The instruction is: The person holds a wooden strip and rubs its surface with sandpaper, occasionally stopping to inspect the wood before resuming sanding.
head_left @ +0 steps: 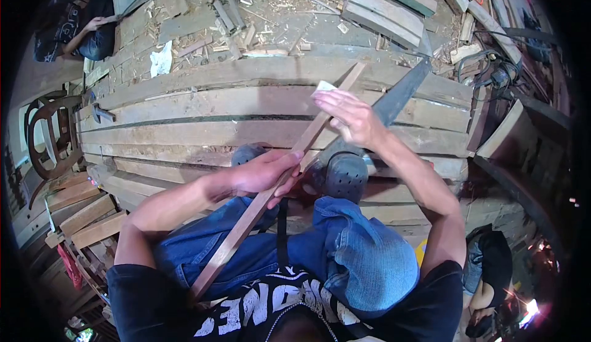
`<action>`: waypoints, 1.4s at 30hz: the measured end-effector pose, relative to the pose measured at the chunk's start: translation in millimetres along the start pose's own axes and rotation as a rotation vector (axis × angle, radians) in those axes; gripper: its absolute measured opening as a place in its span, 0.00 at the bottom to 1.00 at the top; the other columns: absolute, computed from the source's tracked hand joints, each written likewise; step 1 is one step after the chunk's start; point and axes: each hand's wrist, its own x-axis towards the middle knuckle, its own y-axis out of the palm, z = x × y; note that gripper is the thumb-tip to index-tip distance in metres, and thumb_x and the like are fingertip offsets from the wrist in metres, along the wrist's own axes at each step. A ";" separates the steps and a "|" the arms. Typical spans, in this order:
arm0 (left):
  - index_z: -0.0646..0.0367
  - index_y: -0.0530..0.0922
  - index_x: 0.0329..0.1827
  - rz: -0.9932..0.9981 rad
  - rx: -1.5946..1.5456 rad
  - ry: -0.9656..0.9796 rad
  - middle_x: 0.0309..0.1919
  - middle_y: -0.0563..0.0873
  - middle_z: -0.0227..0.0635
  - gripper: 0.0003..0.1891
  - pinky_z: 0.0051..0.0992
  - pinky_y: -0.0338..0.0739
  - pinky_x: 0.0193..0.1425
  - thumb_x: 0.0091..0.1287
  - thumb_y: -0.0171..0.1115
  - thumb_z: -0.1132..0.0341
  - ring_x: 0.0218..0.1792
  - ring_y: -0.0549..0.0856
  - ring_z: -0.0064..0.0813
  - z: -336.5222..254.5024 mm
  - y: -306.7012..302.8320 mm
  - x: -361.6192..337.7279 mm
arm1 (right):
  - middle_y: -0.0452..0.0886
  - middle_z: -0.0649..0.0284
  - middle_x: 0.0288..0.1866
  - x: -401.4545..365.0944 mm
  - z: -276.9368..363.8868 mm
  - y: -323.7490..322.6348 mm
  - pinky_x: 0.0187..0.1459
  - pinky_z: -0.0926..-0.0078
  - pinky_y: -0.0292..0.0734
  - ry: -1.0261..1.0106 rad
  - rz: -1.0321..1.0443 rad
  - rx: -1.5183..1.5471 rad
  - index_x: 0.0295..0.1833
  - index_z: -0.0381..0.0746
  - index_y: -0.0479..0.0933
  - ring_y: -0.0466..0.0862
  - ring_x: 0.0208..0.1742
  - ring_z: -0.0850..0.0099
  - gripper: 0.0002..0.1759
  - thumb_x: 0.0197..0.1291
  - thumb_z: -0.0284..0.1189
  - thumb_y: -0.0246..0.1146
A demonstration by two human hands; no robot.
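Observation:
A long, narrow wooden strip [246, 225] runs diagonally from my lap up over the planks. My left hand [268, 173] is wrapped round the strip near its middle. Higher up, my right hand [351, 117] holds a small whitish piece [324, 87] between its fingers, beside the upper part of the strip. What the right palm covers is hidden. Beyond my right hand lies a hand saw [400, 93], its blade pointing up and to the right.
Long planks [184, 134] lie under my feet. Wood blocks [385, 16], offcuts and shavings are at the top. A small hammer [101, 113] is at left, and a power tool with a cord [502, 74] at right. Other people sit at upper left and lower right, near bright sparks.

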 end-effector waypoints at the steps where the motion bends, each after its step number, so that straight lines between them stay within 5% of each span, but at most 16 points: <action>1: 0.58 0.66 0.35 -0.005 -0.011 -0.021 0.12 0.72 0.32 0.24 0.25 0.70 0.14 0.79 0.37 0.46 0.09 0.75 0.29 2.8 1.3 -1.0 | 0.82 0.58 0.58 -3.1 -4.6 -0.5 0.68 0.61 0.71 -0.001 -0.018 -0.011 0.58 0.39 0.79 0.79 0.63 0.63 0.21 0.58 0.23 0.63; 5: 0.58 0.66 0.36 -0.024 -0.016 -0.021 0.12 0.71 0.31 0.25 0.25 0.69 0.14 0.78 0.37 0.45 0.09 0.74 0.28 2.4 2.9 -2.6 | 0.83 0.58 0.57 -12.6 -81.7 -5.2 0.67 0.61 0.72 0.179 -0.103 -0.231 0.58 0.40 0.80 0.80 0.62 0.64 0.22 0.55 0.23 0.64; 9: 0.58 0.66 0.36 -0.018 0.002 -0.028 0.12 0.70 0.31 0.25 0.25 0.69 0.13 0.78 0.37 0.44 0.09 0.74 0.28 2.2 1.9 -2.5 | 0.83 0.58 0.57 0.2 3.2 3.7 0.67 0.61 0.73 -0.004 0.007 -0.075 0.57 0.41 0.80 0.79 0.63 0.63 0.17 0.63 0.26 0.61; 12: 0.58 0.66 0.36 -0.055 0.030 -0.044 0.12 0.71 0.31 0.25 0.26 0.69 0.13 0.78 0.38 0.44 0.09 0.74 0.29 1.6 3.6 -3.1 | 0.83 0.57 0.57 -0.2 -18.7 -5.2 0.67 0.61 0.72 0.053 -0.024 -0.037 0.56 0.41 0.80 0.79 0.64 0.61 0.15 0.65 0.27 0.59; 13: 0.58 0.66 0.36 -0.055 0.037 -0.032 0.12 0.71 0.31 0.25 0.26 0.69 0.13 0.78 0.38 0.44 0.09 0.74 0.29 -0.4 3.2 -1.7 | 0.82 0.55 0.57 -7.9 -46.7 -12.4 0.67 0.61 0.72 0.244 -0.002 -0.100 0.56 0.40 0.81 0.79 0.63 0.60 0.15 0.65 0.28 0.59; 16: 0.58 0.66 0.35 -0.054 0.041 -0.043 0.12 0.71 0.32 0.25 0.26 0.69 0.14 0.78 0.37 0.44 0.09 0.74 0.29 -0.7 2.2 -2.7 | 0.83 0.54 0.56 -4.8 -83.5 -12.9 0.66 0.60 0.72 0.251 -0.098 -0.254 0.55 0.37 0.80 0.79 0.63 0.59 0.15 0.65 0.29 0.59; 22: 0.58 0.66 0.35 -0.028 0.063 -0.055 0.12 0.71 0.32 0.25 0.25 0.69 0.15 0.78 0.36 0.44 0.09 0.75 0.28 2.2 4.5 -3.7 | 0.84 0.54 0.54 -6.9 -12.7 0.0 0.66 0.60 0.73 0.098 -0.053 -0.002 0.52 0.35 0.81 0.80 0.61 0.57 0.13 0.63 0.27 0.61; 24: 0.58 0.66 0.35 -0.057 0.102 -0.048 0.12 0.71 0.32 0.25 0.25 0.69 0.15 0.79 0.36 0.45 0.09 0.75 0.29 0.1 4.3 -1.4 | 0.84 0.56 0.54 0.2 -50.9 -15.5 0.66 0.60 0.73 0.367 -0.067 -0.118 0.49 0.35 0.82 0.81 0.60 0.59 0.12 0.60 0.25 0.64; 26: 0.58 0.66 0.35 -0.068 0.112 -0.033 0.12 0.72 0.32 0.25 0.26 0.69 0.15 0.79 0.36 0.45 0.09 0.75 0.29 -3.8 3.5 -3.0 | 0.85 0.56 0.53 1.8 -55.9 -1.7 0.67 0.60 0.72 0.244 -0.157 -0.170 0.48 0.36 0.83 0.82 0.59 0.60 0.12 0.57 0.21 0.63; 28: 0.59 0.66 0.35 -0.035 0.072 -0.037 0.12 0.72 0.32 0.25 0.25 0.69 0.15 0.79 0.35 0.45 0.10 0.76 0.29 -0.8 4.8 -2.5 | 0.84 0.54 0.54 2.9 6.1 3.6 0.67 0.60 0.71 -0.022 0.034 -0.026 0.48 0.35 0.82 0.81 0.61 0.59 0.12 0.58 0.20 0.61; 29: 0.59 0.66 0.35 -0.036 0.060 -0.034 0.12 0.72 0.33 0.25 0.25 0.69 0.15 0.79 0.35 0.45 0.10 0.76 0.29 -3.3 6.6 -4.0 | 0.82 0.54 0.57 8.9 35.8 5.4 0.68 0.60 0.70 0.062 0.006 0.156 0.49 0.36 0.82 0.79 0.63 0.59 0.14 0.58 0.19 0.59; 32: 0.59 0.66 0.35 -0.029 0.089 -0.011 0.12 0.72 0.33 0.25 0.26 0.69 0.15 0.79 0.36 0.45 0.10 0.76 0.29 0.2 3.9 -1.2 | 0.81 0.55 0.59 6.0 -7.8 -5.7 0.69 0.60 0.69 0.109 0.045 0.006 0.51 0.36 0.82 0.78 0.65 0.60 0.15 0.59 0.20 0.59; 33: 0.59 0.66 0.35 -0.020 0.097 0.002 0.12 0.72 0.33 0.25 0.26 0.69 0.15 0.78 0.36 0.45 0.10 0.76 0.30 0.3 3.4 -1.1 | 0.81 0.55 0.59 9.4 -22.9 -11.2 0.70 0.60 0.69 0.306 0.037 -0.035 0.54 0.37 0.81 0.78 0.65 0.60 0.17 0.58 0.21 0.59; 36: 0.59 0.66 0.35 -0.030 0.045 -0.028 0.13 0.72 0.33 0.25 0.26 0.69 0.15 0.79 0.36 0.45 0.10 0.76 0.30 0.8 4.0 -2.0 | 0.82 0.56 0.59 1.7 -23.0 -0.6 0.69 0.60 0.69 0.162 0.001 -0.180 0.55 0.36 0.80 0.78 0.64 0.60 0.18 0.59 0.22 0.61; 38: 0.59 0.66 0.35 -0.035 0.055 -0.042 0.12 0.72 0.33 0.25 0.26 0.69 0.15 0.79 0.36 0.45 0.10 0.76 0.30 0.4 4.0 -3.5 | 0.82 0.54 0.57 3.1 21.9 6.1 0.68 0.58 0.71 -0.001 0.026 0.047 0.55 0.34 0.80 0.79 0.63 0.57 0.17 0.59 0.24 0.63; 42: 0.59 0.66 0.36 -0.021 0.070 -0.007 0.12 0.72 0.33 0.24 0.26 0.70 0.15 0.79 0.37 0.45 0.10 0.75 0.30 1.6 3.3 -0.7 | 0.82 0.51 0.57 -6.3 -45.8 -10.1 0.68 0.59 0.71 0.113 -0.002 -0.064 0.55 0.35 0.80 0.78 0.64 0.58 0.21 0.53 0.19 0.61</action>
